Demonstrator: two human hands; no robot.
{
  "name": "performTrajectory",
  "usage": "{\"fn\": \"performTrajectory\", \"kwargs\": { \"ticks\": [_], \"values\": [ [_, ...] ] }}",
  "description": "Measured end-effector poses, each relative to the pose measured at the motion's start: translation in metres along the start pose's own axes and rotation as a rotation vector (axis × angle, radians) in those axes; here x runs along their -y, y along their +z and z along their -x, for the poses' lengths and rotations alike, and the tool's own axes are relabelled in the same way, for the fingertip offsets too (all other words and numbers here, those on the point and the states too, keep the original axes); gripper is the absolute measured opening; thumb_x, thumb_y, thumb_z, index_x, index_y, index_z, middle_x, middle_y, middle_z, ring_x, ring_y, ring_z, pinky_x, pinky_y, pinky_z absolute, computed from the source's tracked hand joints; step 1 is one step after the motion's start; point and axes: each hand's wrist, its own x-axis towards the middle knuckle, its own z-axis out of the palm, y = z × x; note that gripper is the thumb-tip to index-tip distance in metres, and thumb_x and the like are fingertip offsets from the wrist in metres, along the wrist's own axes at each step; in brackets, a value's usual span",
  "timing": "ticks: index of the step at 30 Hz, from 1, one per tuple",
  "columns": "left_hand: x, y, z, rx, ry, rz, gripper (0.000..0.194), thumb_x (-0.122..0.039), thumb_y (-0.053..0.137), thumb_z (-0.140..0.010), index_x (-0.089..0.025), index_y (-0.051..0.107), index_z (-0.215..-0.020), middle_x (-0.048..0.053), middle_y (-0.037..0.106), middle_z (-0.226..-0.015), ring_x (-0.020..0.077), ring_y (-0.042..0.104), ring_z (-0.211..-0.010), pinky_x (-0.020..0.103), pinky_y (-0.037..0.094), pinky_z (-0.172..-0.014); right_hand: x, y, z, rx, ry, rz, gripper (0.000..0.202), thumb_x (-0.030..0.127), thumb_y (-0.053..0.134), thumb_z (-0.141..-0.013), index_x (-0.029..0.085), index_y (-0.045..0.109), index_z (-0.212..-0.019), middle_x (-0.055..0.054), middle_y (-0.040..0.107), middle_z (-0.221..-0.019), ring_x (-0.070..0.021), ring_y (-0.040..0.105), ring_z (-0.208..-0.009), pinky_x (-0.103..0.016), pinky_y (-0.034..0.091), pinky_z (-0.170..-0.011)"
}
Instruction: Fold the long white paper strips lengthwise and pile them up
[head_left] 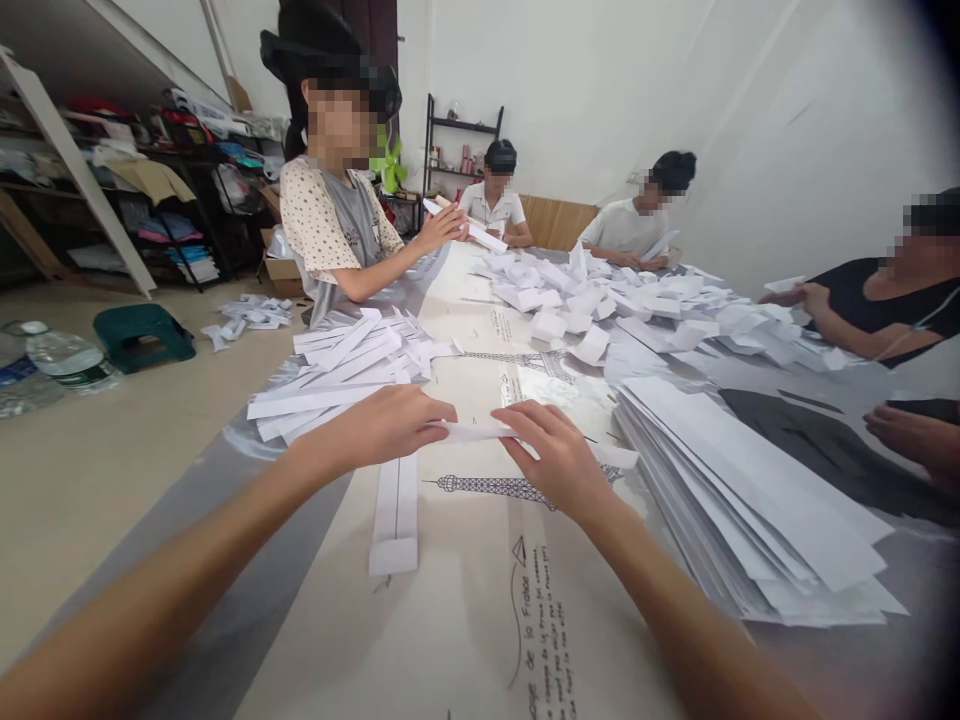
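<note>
Both hands pinch a thin white paper strip above the flat, printed table cover.

Held paper partly behind right hand; right-edge co-worker cut off.

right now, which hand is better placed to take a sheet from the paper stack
Probably the right hand: it is nearer the paper stack, with the left hand farther across. Both hold a paper strip, so the right should release first.

Paper strip — fingers at both ends
</note>
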Motion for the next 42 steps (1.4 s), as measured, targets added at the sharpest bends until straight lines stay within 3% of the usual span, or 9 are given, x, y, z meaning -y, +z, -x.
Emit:
{"fn": "performTrajectory", "kwargs": {
  "ticks": [4,9,13,17,20,24,29,35,42],
  "values": [
    [0.008,0.005,-0.001,0.038,-0.242,0.452,0.021,-0.039,0.069,-0.088,-0.018,0.072,-0.085,0.0,0.065,-0.07,0.0148,0.058,-0.063,0.026,0.04,-0.06,0.008,-0.009,-0.003,-0.139,-0.078,0.092,0.049,0.011,0.06,-0.096,0.031,0.053,-0.139,-0.009,0.065,-0.133,-0.0296,0.063,-0.12,-0.053,0.048,-0.102],
    [0.007,0.033,0.002,-0.012,-0.513,1.071,0.029,-0.041,0.082,-0.08,-0.015,0.07,-0.085,0.007,0.073,-0.097,0.0195,0.071,-0.096,0.028,0.053,-0.083,0.025,0.007,0.003,0.093,-0.16,-0.011,0.032,0.014,0.056,-0.099,0.025,0.059,-0.129,-0.009,0.069,-0.123,-0.0251,0.065,-0.111,-0.044,0.055,-0.091],
    [-0.005,0.057,0.011,0.06,-0.538,1.191,0.041,-0.052,0.076,-0.085,-0.014,0.071,-0.097,0.011,0.074,-0.106,0.0247,0.075,-0.099,0.033,0.055,-0.089,0.028,0.031,0.012,0.103,-0.108,-0.096,0.028,0.005,0.049,-0.098,0.022,0.063,-0.116,-0.008,0.073,-0.11,-0.0224,0.068,-0.101,-0.039,0.056,-0.086],
    [-0.012,0.057,0.024,0.162,-0.54,0.834,0.052,-0.061,0.048,-0.099,-0.015,0.067,-0.084,0.007,0.073,-0.07,0.0206,0.071,-0.063,0.031,0.054,-0.066,0.026,0.038,0.017,0.2,-0.125,-0.155,0.021,0.01,0.048,-0.1,0.021,0.066,-0.105,-0.007,0.072,-0.099,-0.0192,0.067,-0.083,-0.034,0.057,-0.074],
    [-0.014,0.048,0.044,0.018,-0.433,0.294,0.051,-0.053,0.04,-0.104,-0.018,0.062,-0.074,0.002,0.063,-0.057,0.0175,0.061,-0.054,0.029,0.048,-0.06,0.032,0.036,0.019,0.322,-0.153,-0.094,0.027,0.007,0.042,-0.099,0.019,0.066,-0.103,-0.007,0.071,-0.091,-0.0196,0.065,-0.077,-0.034,0.055,-0.066],
    [-0.016,0.048,0.087,-0.173,-0.241,-0.04,0.037,-0.045,0.038,-0.107,-0.021,0.067,-0.108,0.007,0.073,-0.108,0.0232,0.069,-0.097,0.033,0.052,-0.085,0.041,0.033,0.017,0.385,-0.192,-0.041,0.025,0.012,0.044,-0.102,0.018,0.068,-0.108,-0.009,0.069,-0.09,-0.0209,0.064,-0.08,-0.034,0.055,-0.065],
    [-0.018,0.07,0.128,-0.021,-0.007,-0.198,0.061,-0.052,0.054,-0.102,-0.023,0.041,-0.154,0.012,0.042,-0.16,0.0304,0.043,-0.145,0.042,0.04,-0.117,0.047,0.027,0.016,0.434,-0.228,-0.029,0.027,0.04,0.056,-0.102,0.017,0.069,-0.11,-0.011,0.067,-0.095,-0.023,0.065,-0.083,-0.037,0.059,-0.067],
    [-0.016,0.08,0.114,-0.025,0.075,-0.256,0.05,-0.041,0.045,-0.108,-0.018,0.042,-0.152,0.012,0.047,-0.157,0.0248,0.045,-0.145,0.04,0.041,-0.119,0.048,0.022,0.024,0.402,-0.357,0.041,0.022,0.016,0.046,-0.105,0.014,0.069,-0.108,-0.013,0.065,-0.133,-0.0236,0.069,-0.106,-0.04,0.063,-0.088],
    [-0.004,0.088,0.084,-0.107,0.108,-0.335,0.046,-0.039,0.044,-0.107,-0.013,0.046,-0.145,0.016,0.056,-0.146,0.0279,0.053,-0.136,0.043,0.047,-0.112,0.052,0.013,0.042,0.344,-0.332,-0.108,0.019,0.024,0.053,-0.106,0.015,0.069,-0.11,-0.006,0.074,-0.124,-0.0206,0.07,-0.112,-0.037,0.061,-0.097]
  ]
}}
